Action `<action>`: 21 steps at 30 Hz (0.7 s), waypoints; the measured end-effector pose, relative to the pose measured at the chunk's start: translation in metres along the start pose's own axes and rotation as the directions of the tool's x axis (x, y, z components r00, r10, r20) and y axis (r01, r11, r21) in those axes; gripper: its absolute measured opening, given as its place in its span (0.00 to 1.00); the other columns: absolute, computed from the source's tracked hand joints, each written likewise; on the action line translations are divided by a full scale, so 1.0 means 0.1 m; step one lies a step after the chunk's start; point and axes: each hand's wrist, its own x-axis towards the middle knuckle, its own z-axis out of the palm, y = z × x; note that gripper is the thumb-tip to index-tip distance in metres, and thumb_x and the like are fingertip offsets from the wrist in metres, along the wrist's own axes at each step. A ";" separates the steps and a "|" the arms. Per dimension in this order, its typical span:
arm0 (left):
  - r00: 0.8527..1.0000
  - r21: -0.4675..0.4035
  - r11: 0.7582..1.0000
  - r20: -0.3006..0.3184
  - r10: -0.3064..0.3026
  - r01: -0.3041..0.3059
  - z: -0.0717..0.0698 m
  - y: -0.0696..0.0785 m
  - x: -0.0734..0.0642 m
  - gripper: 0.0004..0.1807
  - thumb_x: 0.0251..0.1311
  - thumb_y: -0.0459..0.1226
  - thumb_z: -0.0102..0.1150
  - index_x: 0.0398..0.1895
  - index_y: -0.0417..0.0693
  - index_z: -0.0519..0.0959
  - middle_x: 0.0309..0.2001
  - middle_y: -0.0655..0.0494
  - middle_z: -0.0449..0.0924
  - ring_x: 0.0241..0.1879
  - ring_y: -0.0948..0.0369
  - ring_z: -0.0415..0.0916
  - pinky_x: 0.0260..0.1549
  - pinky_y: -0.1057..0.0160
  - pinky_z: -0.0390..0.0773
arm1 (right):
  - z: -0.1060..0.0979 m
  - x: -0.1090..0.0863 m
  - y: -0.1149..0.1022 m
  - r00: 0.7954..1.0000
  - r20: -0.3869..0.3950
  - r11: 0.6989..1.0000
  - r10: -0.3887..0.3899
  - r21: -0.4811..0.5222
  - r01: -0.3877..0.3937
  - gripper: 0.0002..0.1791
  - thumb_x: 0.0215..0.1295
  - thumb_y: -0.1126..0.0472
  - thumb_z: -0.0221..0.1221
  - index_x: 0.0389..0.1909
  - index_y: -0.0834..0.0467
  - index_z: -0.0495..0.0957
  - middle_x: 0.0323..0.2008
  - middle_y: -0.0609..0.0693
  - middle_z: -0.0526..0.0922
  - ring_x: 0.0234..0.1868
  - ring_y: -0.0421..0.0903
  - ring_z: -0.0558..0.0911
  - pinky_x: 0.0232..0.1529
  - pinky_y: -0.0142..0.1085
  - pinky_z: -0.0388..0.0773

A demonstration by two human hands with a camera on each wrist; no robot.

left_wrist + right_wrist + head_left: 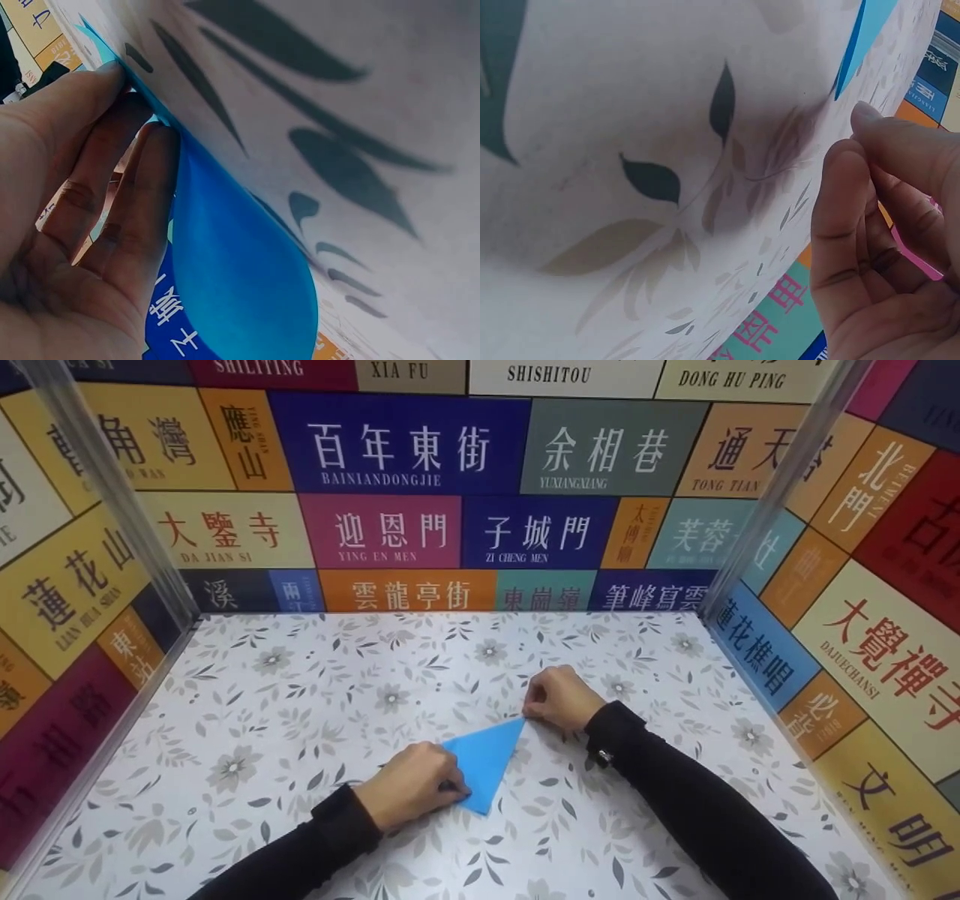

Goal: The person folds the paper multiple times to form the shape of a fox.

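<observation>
A blue sheet of paper (489, 757), folded to a triangle, lies on the patterned tabletop. My left hand (412, 781) holds its lower left edge, thumb and fingers meeting at the paper. In the left wrist view the blue paper (247, 262) bulges in a rounded curve beside the fingers. Up at the sheet's far right corner is my right hand (564, 697), its fingers curled and the thumb against the index finger. From the right wrist, the paper's pointed tip (847, 71) shows a small gap from these fingertips, and nothing is visible between them.
A white tabletop (315, 712) printed with grey leaves and flowers extends around both hands. Colourful panels with place names (397, 442) wall in the back and both sides. Clear corner strips (124, 502) run up where the walls meet.
</observation>
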 end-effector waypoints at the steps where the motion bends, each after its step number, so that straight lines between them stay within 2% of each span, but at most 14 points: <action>1: 1.000 0.001 1.000 -0.001 0.001 -0.001 0.00 0.00 0.00 0.03 0.67 0.36 0.84 0.40 0.54 0.98 0.34 0.59 0.94 0.34 0.65 0.88 0.42 0.67 0.90 | 0.00 0.00 0.00 1.000 0.001 1.000 -0.003 0.001 0.003 0.04 0.68 0.66 0.80 0.34 0.58 0.95 0.31 0.50 0.94 0.31 0.39 0.84 0.43 0.38 0.85; 7: 1.000 0.010 1.000 -0.009 0.010 -0.010 0.00 -0.01 0.01 0.02 0.67 0.37 0.85 0.39 0.54 0.98 0.34 0.59 0.94 0.35 0.64 0.89 0.42 0.66 0.90 | 0.00 0.01 -0.05 1.000 0.005 1.000 -0.030 -0.003 0.031 0.04 0.70 0.66 0.79 0.35 0.58 0.95 0.31 0.50 0.94 0.31 0.38 0.83 0.41 0.34 0.82; 15: 1.000 0.020 1.000 -0.011 0.007 -0.007 0.02 -0.02 0.01 0.03 0.66 0.36 0.85 0.39 0.56 0.99 0.33 0.61 0.94 0.36 0.63 0.91 0.43 0.65 0.91 | 0.06 -0.02 -0.20 0.998 0.000 0.998 -0.058 0.008 0.058 0.02 0.70 0.66 0.79 0.37 0.58 0.95 0.34 0.51 0.96 0.34 0.42 0.89 0.43 0.39 0.88; 21: 1.000 0.007 1.000 -0.011 0.014 -0.014 0.02 -0.03 0.00 0.03 0.66 0.36 0.84 0.39 0.55 0.98 0.36 0.59 0.96 0.36 0.64 0.91 0.44 0.66 0.91 | 0.17 -0.05 -0.30 0.998 0.004 0.997 -0.069 0.020 0.069 0.02 0.70 0.64 0.79 0.37 0.55 0.95 0.33 0.49 0.95 0.35 0.40 0.87 0.43 0.37 0.87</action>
